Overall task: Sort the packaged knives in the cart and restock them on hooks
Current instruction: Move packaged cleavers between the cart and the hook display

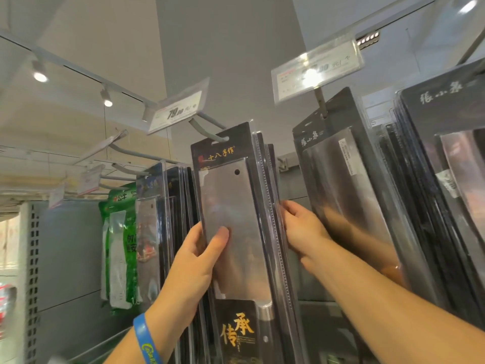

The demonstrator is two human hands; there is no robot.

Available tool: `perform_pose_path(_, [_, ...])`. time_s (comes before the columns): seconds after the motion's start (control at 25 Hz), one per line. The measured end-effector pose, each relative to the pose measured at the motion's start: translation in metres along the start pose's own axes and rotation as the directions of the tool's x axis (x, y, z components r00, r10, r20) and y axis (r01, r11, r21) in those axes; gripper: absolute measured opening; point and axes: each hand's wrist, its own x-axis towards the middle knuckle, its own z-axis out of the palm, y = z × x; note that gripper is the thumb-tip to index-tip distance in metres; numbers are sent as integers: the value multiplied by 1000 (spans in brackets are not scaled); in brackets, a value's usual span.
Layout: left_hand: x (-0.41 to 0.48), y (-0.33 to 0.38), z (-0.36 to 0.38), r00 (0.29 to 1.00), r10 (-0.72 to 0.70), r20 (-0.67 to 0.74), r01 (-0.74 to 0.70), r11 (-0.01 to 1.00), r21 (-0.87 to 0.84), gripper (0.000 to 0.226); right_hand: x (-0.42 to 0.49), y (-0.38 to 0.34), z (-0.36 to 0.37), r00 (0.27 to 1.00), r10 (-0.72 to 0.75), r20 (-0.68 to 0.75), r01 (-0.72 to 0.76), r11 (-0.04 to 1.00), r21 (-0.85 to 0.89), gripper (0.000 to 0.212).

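**Two hands on a packaged cleaver at the hook**

Each clear blister pack on this wall holds one knife against a dark card. The front packaged cleaver (231, 219) shows a broad steel blade with a hole near its top corner, gold characters on the card below, and a dark handle at the bottom. The slot in its top sits on the grey hook (207, 130), whose prong shows through it, under a price tag (178, 111) reading 79. More packs hang close behind it on the same hook.

The left hand (199, 256), with a blue wristband (147, 340), grasps the pack at the blade's lower left, thumb flat on the front and fingers behind. The right hand (301, 229) reaches to the pack's right edge; its fingertips are hidden behind the clear plastic, so I cannot tell whether it pinches or only touches.

To the left hang further knife packs (152, 219) and green packages (120, 232). To the right, grey cleaver packs (341, 166) hang under a second price tag (317, 72), beside the right forearm, with another row (446, 153) beyond.
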Motion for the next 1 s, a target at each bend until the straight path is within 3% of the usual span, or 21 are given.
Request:
perform_pose_path(0.12, [1,1,0,999,-28,-21,29,1000,8,59,-1,5,2,998,-10,63,1,988,151,14])
perform_pose_path(0.32, [-9,4,4,995,-30,-99,34,999,38,91,-12,3,1,992,-85,98,51,952,303,17])
perform_pose_path(0.44, [-21,8,13,984,5,-178,7,998,63,115,-21,-1,1,983,-138,118,98,950,295,19])
perform_pose_path(0.52, [-27,13,22,968,66,-241,-23,984,176,119,-26,-2,4,978,-170,117,133,953,271,19])
perform_pose_path(0.64, [-33,15,35,956,176,-236,-76,922,380,128,-28,-2,5,979,-182,93,152,953,262,19])
perform_pose_path(0.72, [-32,13,40,955,209,-211,-107,905,411,135,-27,-1,5,982,-170,85,142,954,264,20])
perform_pose_path(1.0, [-30,7,36,955,233,-186,-129,886,445,132,-23,-3,10,995,-91,51,65,926,373,17])
